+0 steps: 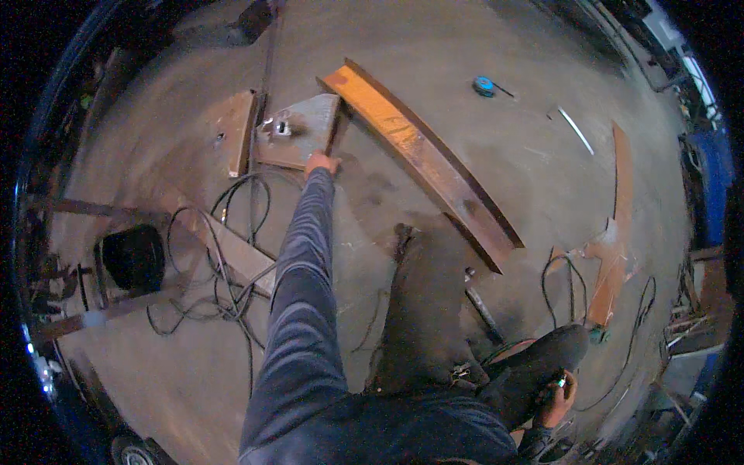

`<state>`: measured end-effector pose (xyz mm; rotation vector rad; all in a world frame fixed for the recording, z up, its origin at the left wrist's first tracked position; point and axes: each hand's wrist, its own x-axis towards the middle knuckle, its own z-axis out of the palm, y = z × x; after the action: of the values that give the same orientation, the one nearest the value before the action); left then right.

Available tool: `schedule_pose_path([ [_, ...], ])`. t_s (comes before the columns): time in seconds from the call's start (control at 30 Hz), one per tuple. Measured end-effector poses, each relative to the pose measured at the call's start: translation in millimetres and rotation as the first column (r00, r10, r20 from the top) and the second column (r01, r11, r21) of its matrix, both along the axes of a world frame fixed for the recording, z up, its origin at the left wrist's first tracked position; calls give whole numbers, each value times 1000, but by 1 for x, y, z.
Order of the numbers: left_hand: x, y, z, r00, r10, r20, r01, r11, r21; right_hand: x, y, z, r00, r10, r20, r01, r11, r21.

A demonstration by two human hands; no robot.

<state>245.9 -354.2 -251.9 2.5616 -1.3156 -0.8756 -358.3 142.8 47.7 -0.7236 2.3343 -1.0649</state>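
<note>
Touching the plate (308, 124) at its near right corner with the left hand (322, 163), bent at the fingers; cannot tell how firmly. Lying on the floor (434, 39), just left of the beam (411, 139). Pinching a small pale-tipped piece (562, 382) between nearly closed fingers in the right hand (558, 401), beside the thigh (531, 368).

Floor (434, 39): grey-brown, stained in patches.
Middle: long rusty-orange channel (415, 143), lying diagonally.
Upper left: grey metal piece (311, 125) beside the channel.
Upper right: blue tape measure (483, 86), thin pale strip (576, 130).
</note>
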Motion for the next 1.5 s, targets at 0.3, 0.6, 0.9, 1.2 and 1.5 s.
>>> schedule_pose_path([
  [0.3, -37, 67, 3, 990, -59, 128, 43, 991, 126, -25, -6, -23, 988, 141, -62, -139, 989, 45],
  [0.6, 5, 66, 34, 912, -299, 280, 307, 952, 17, -41, -20, -63, 961, 262, -88, -268, 961, -73],
  [0.9, -3, 52, 243, 718, -137, -682, -86, 956, -282, 0, -43, -21, 982, 126, 138, -105, 983, -151],
  [1.2, -117, 84, 194, 99, 23, -995, -508, 861, -31, -6, -51, -30, 947, 162, 276, -111, 975, -191],
  [1.5, -171, 94, 216, 214, -89, -973, -198, 971, -133, -2, -51, -22, 932, 129, 340, -60, 977, -205],
])
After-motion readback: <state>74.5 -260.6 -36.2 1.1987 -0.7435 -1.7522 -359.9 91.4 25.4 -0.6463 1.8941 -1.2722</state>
